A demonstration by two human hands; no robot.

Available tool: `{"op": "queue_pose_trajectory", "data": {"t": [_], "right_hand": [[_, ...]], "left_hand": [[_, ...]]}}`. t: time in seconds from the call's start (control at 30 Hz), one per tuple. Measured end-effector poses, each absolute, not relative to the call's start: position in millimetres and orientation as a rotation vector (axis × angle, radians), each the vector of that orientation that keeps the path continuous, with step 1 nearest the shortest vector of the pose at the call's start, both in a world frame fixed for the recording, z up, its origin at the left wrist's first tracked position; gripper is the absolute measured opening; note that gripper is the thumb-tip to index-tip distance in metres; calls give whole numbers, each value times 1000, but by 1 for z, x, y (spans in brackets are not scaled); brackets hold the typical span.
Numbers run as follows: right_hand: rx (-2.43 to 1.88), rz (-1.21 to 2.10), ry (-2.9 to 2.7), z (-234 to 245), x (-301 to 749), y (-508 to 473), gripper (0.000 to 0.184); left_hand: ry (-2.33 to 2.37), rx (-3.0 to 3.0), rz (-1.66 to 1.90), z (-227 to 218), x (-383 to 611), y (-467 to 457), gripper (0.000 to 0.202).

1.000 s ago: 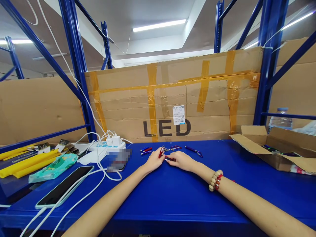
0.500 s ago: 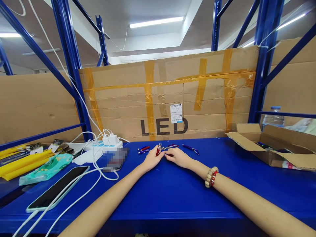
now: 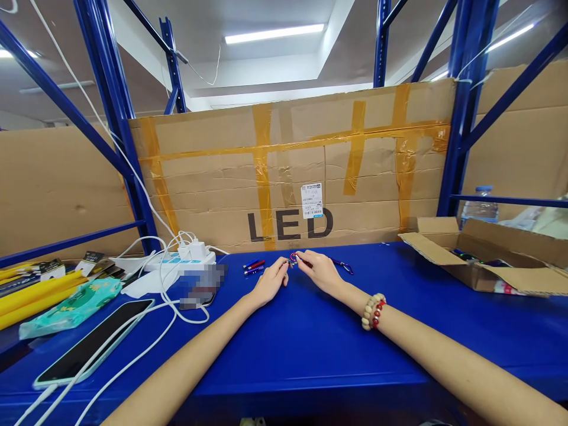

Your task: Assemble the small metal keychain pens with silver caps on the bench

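Observation:
My left hand (image 3: 270, 283) is closed, fingertips pinched together over the blue table; what it grips is mostly hidden, with a small metal bit showing at its fingertips. Close beside it, my right hand (image 3: 320, 271) pinches a small red carabiner (image 3: 294, 256), whose curved loop shows between the two hands. Left of my hands lie several short blue and red tubes (image 3: 254, 266). Past the right hand's knuckles, a dark blue carabiner (image 3: 348, 269) rests on the table, partly covered by that hand. Beads circle my right wrist.
An open cardboard box (image 3: 483, 278) with dark items inside stands at right. To the left are a phone (image 3: 93, 343), white cables, a power strip (image 3: 208, 260), a green packet (image 3: 71, 307) and yellow packages (image 3: 39, 296). A cardboard sheet (image 3: 213, 195) stands behind, between blue posts.
The red tube with a silver end in my left hand is now out of sight. My right hand has risen slightly, and a red loop now shows between the hands. The view has shifted slightly.

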State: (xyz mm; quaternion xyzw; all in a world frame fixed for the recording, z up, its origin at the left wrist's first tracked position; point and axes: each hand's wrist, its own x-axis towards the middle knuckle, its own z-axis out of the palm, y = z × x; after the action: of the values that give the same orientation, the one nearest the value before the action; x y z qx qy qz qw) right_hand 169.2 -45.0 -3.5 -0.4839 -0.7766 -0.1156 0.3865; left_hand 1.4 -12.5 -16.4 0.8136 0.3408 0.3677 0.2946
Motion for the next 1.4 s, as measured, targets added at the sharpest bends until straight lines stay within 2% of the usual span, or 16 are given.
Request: {"op": "queue_pose_trajectory", "data": {"t": [0.33, 1.4], "right_hand": [[-1225, -317, -1994, -3, 165, -49, 23], [-1277, -288, -2031, 0, 163, -54, 20]], "left_hand": [[871, 2379, 923, -12, 1, -18, 23], [977, 2423, 853, -12, 3, -17, 26]]}}
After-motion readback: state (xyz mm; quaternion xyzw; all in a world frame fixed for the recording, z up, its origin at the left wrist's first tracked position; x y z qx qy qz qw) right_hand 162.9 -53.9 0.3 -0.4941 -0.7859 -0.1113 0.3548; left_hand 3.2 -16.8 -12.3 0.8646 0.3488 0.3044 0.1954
